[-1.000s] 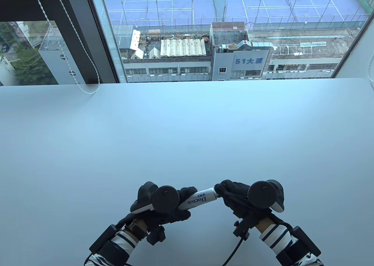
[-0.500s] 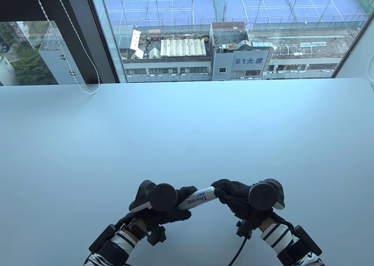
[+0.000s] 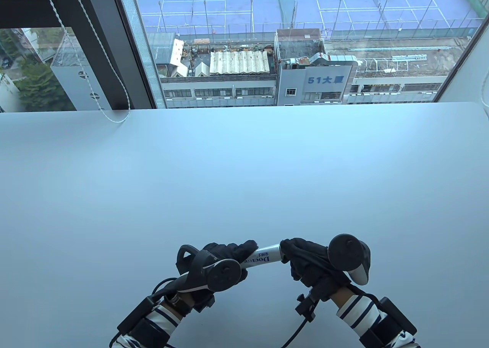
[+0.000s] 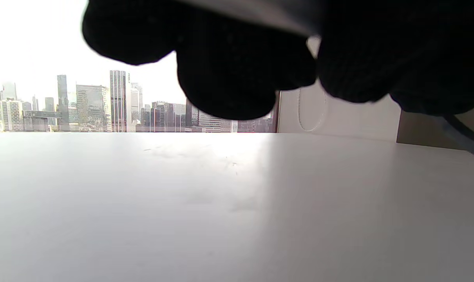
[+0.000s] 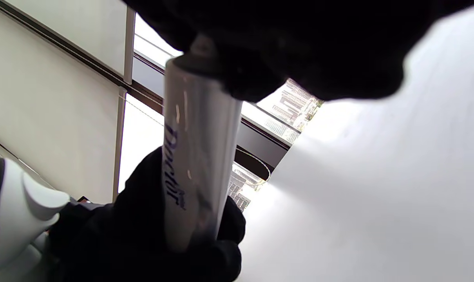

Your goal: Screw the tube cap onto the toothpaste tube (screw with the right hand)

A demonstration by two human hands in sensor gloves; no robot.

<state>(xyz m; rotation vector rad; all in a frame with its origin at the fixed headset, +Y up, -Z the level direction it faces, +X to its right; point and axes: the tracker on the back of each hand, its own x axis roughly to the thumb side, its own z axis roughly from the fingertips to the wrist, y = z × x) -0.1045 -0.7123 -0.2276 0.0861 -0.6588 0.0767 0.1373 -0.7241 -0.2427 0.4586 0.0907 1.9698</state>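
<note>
The white, blue-lettered plastic toothpaste tube (image 3: 263,257) was gripped rearward by the left hand (image 3: 225,254); its capped end, rightward, was enclosed by the right hand's (image 3: 305,258) grip.

White table (image 3: 244,164), window cord (image 3: 110,116)

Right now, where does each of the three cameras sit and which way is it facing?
Table view: above the near edge, looking down across the white table to the window; shows left hand, right hand, toothpaste tube.
Left wrist view: low under the left hand, level across the table to the skyline; dark fingers on top.
Right wrist view: tilted, along the tube to the left hand.
Shared: tube, table.
</note>
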